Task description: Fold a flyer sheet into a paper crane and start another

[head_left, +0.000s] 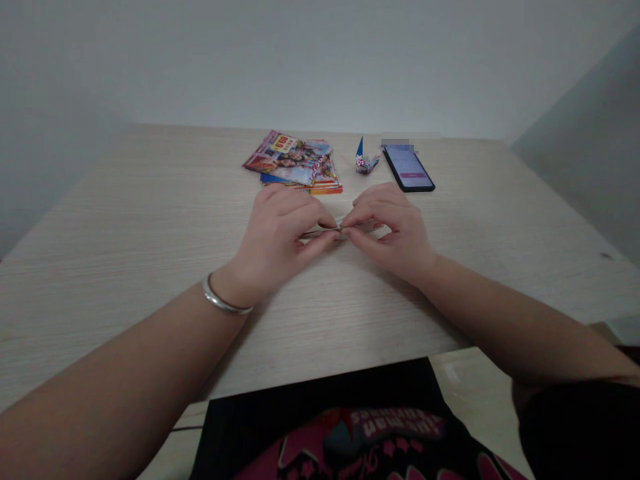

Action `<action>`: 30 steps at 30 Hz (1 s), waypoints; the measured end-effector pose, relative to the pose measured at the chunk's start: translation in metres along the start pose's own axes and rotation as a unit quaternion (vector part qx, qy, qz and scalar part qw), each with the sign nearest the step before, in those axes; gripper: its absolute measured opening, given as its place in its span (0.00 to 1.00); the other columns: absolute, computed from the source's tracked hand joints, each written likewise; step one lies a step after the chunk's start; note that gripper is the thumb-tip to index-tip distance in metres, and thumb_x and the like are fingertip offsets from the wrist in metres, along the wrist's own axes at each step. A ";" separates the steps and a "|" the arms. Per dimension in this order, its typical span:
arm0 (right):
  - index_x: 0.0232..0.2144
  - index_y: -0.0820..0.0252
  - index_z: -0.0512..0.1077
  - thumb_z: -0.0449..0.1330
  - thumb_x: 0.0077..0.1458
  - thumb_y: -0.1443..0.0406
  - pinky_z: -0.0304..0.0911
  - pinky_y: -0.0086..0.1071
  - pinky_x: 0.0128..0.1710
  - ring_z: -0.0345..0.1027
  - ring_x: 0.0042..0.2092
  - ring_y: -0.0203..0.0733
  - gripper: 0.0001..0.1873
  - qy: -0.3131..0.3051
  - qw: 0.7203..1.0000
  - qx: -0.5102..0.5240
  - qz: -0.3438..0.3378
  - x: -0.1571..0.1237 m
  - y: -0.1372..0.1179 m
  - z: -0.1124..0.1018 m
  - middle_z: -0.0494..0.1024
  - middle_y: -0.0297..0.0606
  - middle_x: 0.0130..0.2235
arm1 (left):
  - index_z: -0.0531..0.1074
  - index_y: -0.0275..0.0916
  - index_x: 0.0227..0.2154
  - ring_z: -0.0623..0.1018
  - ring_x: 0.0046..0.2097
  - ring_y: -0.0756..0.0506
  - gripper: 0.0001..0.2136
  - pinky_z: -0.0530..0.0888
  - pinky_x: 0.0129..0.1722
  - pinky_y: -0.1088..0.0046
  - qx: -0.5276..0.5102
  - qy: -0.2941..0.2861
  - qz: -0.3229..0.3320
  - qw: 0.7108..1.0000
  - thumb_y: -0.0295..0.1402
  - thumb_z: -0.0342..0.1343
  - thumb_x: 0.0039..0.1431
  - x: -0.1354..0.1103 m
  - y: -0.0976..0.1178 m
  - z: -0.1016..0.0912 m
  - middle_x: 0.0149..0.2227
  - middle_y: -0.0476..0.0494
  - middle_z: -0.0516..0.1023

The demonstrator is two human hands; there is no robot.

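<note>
Between both hands is a thin piece of folded paper (320,231), seen nearly edge-on above the table. My left hand (281,230), with a silver bangle at its wrist, pinches it between thumb and index finger. From the other side my right hand (393,230) pinches it too, and the fingertips of the two hands almost meet at its middle. Much of the paper is hidden by the fingers. Beyond the hands stands a small folded paper figure (367,164), shaped like a bird with a pointed blue tip.
A loose stack of printed paper sheets (295,160) lies at the back, behind my left hand. A phone (409,168) with a lit screen is at the back right. The wooden table (125,233) meets a pale wall at its far edge.
</note>
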State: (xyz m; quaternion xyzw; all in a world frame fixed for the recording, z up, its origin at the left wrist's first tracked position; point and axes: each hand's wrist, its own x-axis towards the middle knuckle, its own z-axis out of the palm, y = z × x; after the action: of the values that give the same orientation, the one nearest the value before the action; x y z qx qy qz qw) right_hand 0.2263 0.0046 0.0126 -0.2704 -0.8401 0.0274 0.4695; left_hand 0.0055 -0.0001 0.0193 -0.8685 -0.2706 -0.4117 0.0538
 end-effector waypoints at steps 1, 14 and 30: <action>0.32 0.51 0.78 0.64 0.59 0.63 0.68 0.42 0.46 0.75 0.40 0.41 0.03 -0.002 1.000 0.001 0.002 0.000 0.001 0.000 0.82 0.31 0.32 | 0.72 0.45 0.31 0.78 0.34 0.44 0.09 0.68 0.39 0.58 0.008 -0.005 -0.003 1.000 0.39 0.59 0.69 0.000 0.000 0.000 0.29 0.51 0.80; 0.32 0.51 0.76 0.64 0.56 0.68 0.68 0.42 0.48 0.77 0.41 0.43 0.05 0.003 0.999 -0.015 -0.044 0.000 0.005 0.001 0.84 0.30 0.35 | 0.73 0.47 0.33 0.80 0.36 0.43 0.07 0.69 0.43 0.55 0.004 -0.010 -0.003 1.000 0.38 0.60 0.69 0.001 0.003 -0.004 0.32 0.51 0.83; 0.30 0.52 0.71 0.62 0.51 0.71 0.69 0.42 0.47 0.78 0.41 0.44 0.07 0.021 0.999 -0.040 -0.024 0.000 0.013 -0.007 0.84 0.33 0.35 | 0.72 0.44 0.30 0.79 0.37 0.43 0.08 0.69 0.42 0.60 -0.007 0.015 -0.052 0.998 0.35 0.58 0.67 0.001 0.005 -0.006 0.30 0.49 0.80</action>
State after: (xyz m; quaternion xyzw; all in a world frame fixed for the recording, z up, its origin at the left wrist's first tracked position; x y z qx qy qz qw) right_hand 0.2376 0.0142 0.0121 -0.2694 -0.8367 -0.0233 0.4763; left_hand 0.0047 -0.0061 0.0241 -0.8471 -0.3121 -0.4291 0.0305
